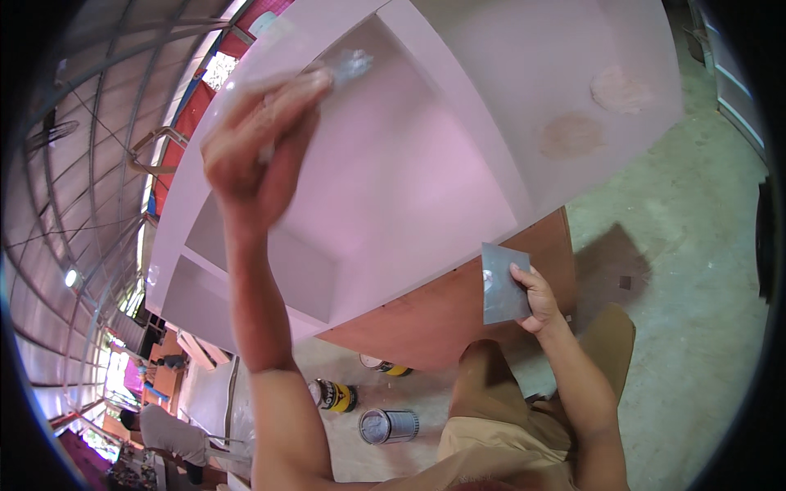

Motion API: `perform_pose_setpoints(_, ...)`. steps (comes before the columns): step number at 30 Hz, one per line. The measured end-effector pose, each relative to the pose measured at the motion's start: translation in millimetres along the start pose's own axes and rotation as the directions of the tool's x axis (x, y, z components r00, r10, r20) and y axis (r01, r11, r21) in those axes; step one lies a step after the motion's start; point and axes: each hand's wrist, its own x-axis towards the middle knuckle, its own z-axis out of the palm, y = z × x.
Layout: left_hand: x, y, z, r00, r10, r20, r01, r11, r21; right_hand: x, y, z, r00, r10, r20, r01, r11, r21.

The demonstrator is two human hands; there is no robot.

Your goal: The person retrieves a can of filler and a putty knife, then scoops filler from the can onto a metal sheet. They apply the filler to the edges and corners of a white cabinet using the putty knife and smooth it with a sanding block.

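Note:
My left hand [260, 141] is raised over the upper left of a large pale cabinet [409, 155]. Its fingers are closed on a small crumpled piece of clear plastic [354, 65], which motion smears somewhat. Lower down, in front of the cabinet, my right hand [538, 301] grips a flat grey rectangular sheet [503, 288], with the thumb lying on its face. Two putty-like patches mark the cabinet's right panel: a tan one [571, 136] and a paler one [621, 88].
A brown board [409, 321] is under the cabinet's near edge. On the floor by my knees are a yellow-and-black can [336, 396], another like it [383, 365] and a grey tin [390, 426]. A person [173, 434] is bent over at the lower left.

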Motion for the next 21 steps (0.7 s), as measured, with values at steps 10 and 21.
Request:
perform_pose_setpoints(10,-202,106,66,0.46,-0.51,0.727,0.262,-0.704,-0.66,-42,25,96,0.974,0.03,0.224,-0.041,0.998,0.046)
perform_pose_setpoints(21,-196,61,48,0.093,-0.375,0.923,0.973,-0.16,-0.163,-41,12,87,0.99,-0.027,0.139,0.03,0.999,-0.018)
